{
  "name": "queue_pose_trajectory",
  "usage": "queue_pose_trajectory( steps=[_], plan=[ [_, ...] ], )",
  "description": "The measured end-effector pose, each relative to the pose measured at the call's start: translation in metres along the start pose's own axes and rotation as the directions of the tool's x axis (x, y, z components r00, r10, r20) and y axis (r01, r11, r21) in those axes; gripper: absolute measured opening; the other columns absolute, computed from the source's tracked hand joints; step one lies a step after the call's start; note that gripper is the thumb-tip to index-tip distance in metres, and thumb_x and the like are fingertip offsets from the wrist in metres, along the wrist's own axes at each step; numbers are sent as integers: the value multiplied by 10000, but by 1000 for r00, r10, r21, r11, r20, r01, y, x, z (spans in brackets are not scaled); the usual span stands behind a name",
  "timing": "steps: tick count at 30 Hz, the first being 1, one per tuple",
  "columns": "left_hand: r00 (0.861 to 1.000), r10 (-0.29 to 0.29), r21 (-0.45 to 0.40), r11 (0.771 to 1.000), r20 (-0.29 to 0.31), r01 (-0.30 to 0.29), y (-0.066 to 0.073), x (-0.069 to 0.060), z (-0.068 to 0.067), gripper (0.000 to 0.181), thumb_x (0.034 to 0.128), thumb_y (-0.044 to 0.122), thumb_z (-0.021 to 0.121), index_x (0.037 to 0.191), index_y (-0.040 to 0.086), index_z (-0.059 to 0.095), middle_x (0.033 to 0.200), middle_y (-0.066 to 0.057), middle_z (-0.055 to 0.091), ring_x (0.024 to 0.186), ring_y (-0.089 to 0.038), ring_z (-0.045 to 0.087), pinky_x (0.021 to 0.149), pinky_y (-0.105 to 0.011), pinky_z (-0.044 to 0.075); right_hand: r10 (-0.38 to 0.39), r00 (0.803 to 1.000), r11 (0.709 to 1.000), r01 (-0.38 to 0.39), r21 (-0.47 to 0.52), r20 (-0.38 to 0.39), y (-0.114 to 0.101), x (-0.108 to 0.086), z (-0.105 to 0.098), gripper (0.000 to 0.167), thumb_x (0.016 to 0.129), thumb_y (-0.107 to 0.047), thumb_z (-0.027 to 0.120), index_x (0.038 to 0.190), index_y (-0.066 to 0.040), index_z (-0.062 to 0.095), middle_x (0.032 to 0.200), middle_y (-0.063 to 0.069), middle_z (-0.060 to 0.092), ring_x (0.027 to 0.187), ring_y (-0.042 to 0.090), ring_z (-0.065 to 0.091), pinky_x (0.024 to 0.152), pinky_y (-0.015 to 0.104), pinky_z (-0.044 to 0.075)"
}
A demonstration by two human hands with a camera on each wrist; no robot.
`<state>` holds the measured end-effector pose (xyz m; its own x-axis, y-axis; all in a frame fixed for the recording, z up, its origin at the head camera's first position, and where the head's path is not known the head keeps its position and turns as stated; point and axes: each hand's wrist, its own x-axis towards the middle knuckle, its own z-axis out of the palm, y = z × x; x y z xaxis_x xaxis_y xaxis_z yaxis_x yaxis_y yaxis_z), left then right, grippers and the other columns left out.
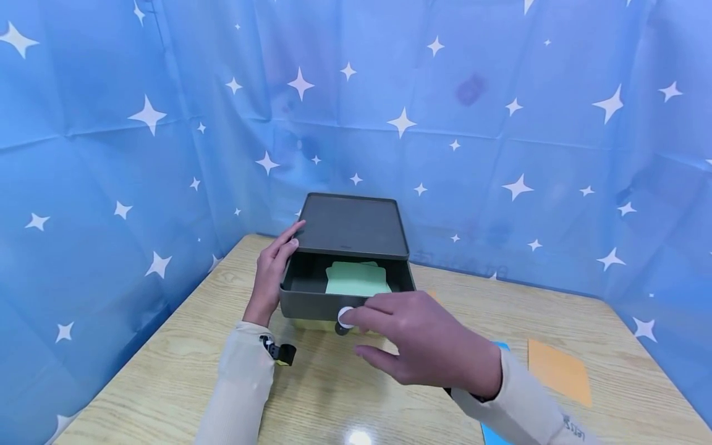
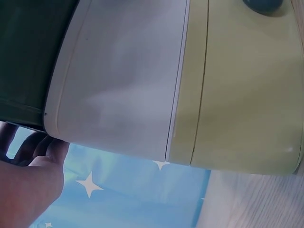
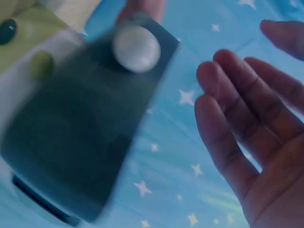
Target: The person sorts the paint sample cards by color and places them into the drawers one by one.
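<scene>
A small chest has a dark grey top drawer (image 1: 317, 306) pulled out below its flat dark top (image 1: 350, 225). Pale green sheets (image 1: 356, 278) lie inside the drawer. My left hand (image 1: 272, 272) rests against the chest's left side near the top; in the left wrist view its fingers (image 2: 57, 149) touch the dark section, beside a white drawer (image 2: 118, 80) and a yellow one (image 2: 247, 90). My right hand (image 1: 417, 337) is in front of the drawer by its white knob (image 1: 345, 317). In the right wrist view, relaxed fingers (image 3: 232, 118) stand apart from the white knob (image 3: 137, 48).
On the wooden table (image 1: 167, 371), an orange sheet (image 1: 559, 371) lies to the right, and a blue sheet (image 1: 494, 434) is partly under my right forearm. A bit of orange (image 1: 432, 295) shows behind my right hand. A blue star-patterned curtain (image 1: 473, 123) stands behind and at the sides.
</scene>
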<state>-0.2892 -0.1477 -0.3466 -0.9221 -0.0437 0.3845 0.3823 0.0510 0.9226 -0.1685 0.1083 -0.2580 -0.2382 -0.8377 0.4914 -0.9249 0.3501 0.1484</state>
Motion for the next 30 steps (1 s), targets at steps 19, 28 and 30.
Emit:
queue_pose_trajectory(
  steps=[19, 28, 30],
  plan=[
    [999, 2, 34, 999, 42, -3, 2, -1, -2, 400, 1068, 344, 432, 1454, 325, 536, 1606, 84, 394, 1530, -141, 300, 1273, -482, 257, 22, 952, 901, -151, -407, -304, 4, -5, 77, 238, 938, -23, 552, 999, -147, 745, 646, -34, 609, 455, 80, 491, 454, 193, 427],
    [999, -3, 60, 998, 54, 0, 2, 0, -6, 392, 1075, 350, 414, 1446, 332, 539, 1616, 78, 373, 1529, -181, 304, 1246, -536, 289, 82, 944, 884, -218, -414, -320, 32, 1, 90, 101, 899, -88, 708, 980, -142, 734, 659, -7, 593, 450, 95, 479, 429, 205, 436],
    [999, -4, 52, 999, 53, 2, 1, 0, -6, 393, 1076, 344, 413, 1447, 320, 540, 1622, 65, 366, 1530, -199, 305, 1241, -557, 292, 96, 941, 879, -233, -416, -324, 36, 4, 92, 79, 902, -119, 728, 976, -146, 728, 660, -5, 597, 457, 98, 498, 430, 206, 444]
  ],
)
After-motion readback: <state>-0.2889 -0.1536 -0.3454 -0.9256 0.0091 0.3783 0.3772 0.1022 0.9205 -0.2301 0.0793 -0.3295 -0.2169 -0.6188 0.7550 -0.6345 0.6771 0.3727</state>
